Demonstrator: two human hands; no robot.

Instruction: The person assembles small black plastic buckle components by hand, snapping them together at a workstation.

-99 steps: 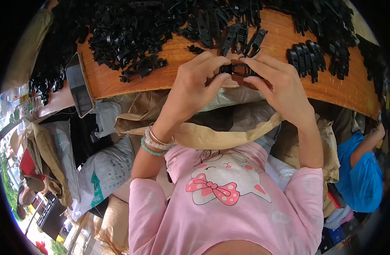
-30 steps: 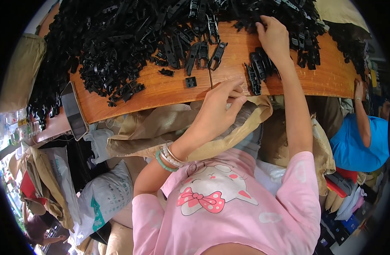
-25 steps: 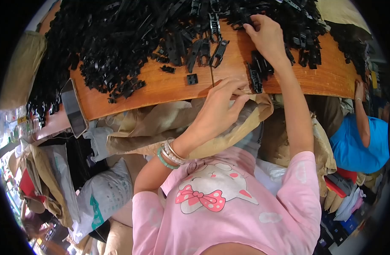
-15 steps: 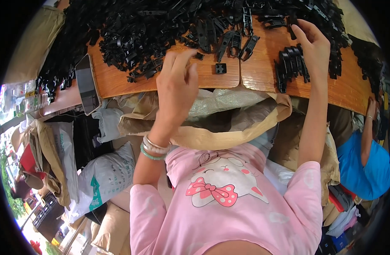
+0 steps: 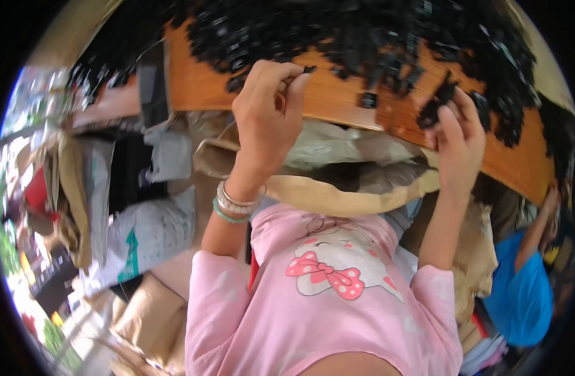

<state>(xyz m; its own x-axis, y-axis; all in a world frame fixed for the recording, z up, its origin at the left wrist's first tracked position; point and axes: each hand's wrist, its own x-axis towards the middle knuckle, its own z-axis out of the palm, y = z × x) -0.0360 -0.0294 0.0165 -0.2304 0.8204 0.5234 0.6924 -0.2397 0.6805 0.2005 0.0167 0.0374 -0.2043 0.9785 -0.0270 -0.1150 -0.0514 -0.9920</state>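
1. Long black part (image 5: 438, 103) is in the person's right hand (image 5: 461, 138), over the front of the wooden table (image 5: 334, 103). It is tilted, with its upper end to the right.
2. In this hand, the thumb and the fingers are clamped on the part.
3. The left hand (image 5: 267, 113) has its thumb and forefinger pinched together on a small black piece (image 5: 309, 69). Only its tip is visible to me, so I cannot tell its whole shape.
4. The two hands are well apart from each other.
5. Between them, a square black piece (image 5: 367, 99) lies on the table.
6. Behind, a large pile of black parts (image 5: 256, 34) covers much of the table; it looks blurred.
7. At the table's left end there is a dark flat device (image 5: 153, 88).
8. An open brown sack (image 5: 350, 202) is between the table edge and the pink shirt (image 5: 325, 319).
9. On the right I see another person in a blue shirt (image 5: 519, 301), one arm raised toward the table.
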